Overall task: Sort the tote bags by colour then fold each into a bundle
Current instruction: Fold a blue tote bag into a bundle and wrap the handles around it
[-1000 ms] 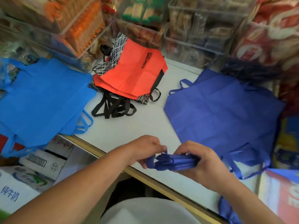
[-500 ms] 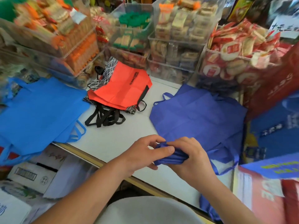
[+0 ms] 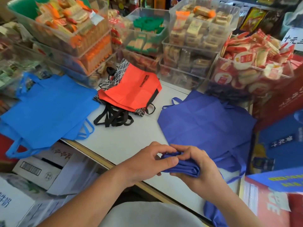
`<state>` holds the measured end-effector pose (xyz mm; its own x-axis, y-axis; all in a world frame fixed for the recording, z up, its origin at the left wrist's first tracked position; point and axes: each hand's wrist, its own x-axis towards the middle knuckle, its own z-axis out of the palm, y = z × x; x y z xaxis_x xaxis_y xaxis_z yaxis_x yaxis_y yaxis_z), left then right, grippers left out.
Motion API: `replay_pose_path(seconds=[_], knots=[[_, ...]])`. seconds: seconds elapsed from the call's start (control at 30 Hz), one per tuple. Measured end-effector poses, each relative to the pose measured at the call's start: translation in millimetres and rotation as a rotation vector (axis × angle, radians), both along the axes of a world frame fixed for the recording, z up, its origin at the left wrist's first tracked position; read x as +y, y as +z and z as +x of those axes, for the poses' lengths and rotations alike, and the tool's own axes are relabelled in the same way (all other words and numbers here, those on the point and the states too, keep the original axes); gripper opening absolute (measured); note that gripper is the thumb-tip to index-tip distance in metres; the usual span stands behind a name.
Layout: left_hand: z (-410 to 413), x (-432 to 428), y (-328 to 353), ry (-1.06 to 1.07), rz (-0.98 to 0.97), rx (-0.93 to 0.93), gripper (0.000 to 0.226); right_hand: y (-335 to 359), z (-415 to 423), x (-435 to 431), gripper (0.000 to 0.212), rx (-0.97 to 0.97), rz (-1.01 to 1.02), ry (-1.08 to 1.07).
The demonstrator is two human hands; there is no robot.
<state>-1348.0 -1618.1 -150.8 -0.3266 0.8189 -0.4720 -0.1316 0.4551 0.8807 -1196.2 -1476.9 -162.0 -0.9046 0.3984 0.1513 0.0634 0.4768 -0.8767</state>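
A folded indigo tote bundle (image 3: 182,167) sits between both hands over the white table's (image 3: 124,141) front edge. My left hand (image 3: 147,163) pinches its left end with thumb and fingers. My right hand (image 3: 196,167) curls round the right side of the bundle. Behind them a pile of flat indigo totes (image 3: 206,123) lies on the right of the table. Orange totes (image 3: 131,92) with black handles rest on a black-and-white patterned bag (image 3: 121,69) at the middle back. A stack of bright blue totes (image 3: 47,108) hangs over the table's left edge.
Clear bins of packaged snacks (image 3: 193,38) line the back of the table. Red and blue gift boxes (image 3: 278,136) stand at the right. Cardboard cartons (image 3: 37,167) sit on the floor below the left edge.
The view has tilted up toward the snack bins. Both hands have closed in on the indigo bundle, squeezing it shorter and tighter.
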Motion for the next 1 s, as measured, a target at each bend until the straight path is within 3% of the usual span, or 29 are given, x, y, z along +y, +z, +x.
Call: replay_pose_path(seconds=[0.2,0.37,0.53,0.63,0.87,1.0], knots=[[16,5,3,0.222,0.008,0.051,0.02,-2,2,1,0.036,-0.043,0.049,0.007],[28,2,-3,0.525,-0.044,-0.041,0.046,-3,13,-2,0.04,-0.096,0.017,-0.128],[27,4,2,0.217,-0.069,-0.309,0.045,7,19,-1,0.034,-0.093,-0.22,-0.214],[29,6,3,0.233,-0.069,-0.256,0.049,16,20,-2,0.038,-0.105,-0.272,-0.187],[34,5,10,0.244,-0.008,-0.271,0.017,32,23,-9,0.027,-0.099,-0.396,-0.169],[36,5,13,0.247,-0.013,-0.152,0.011,32,25,-14,0.024,-0.091,-0.389,-0.177]])
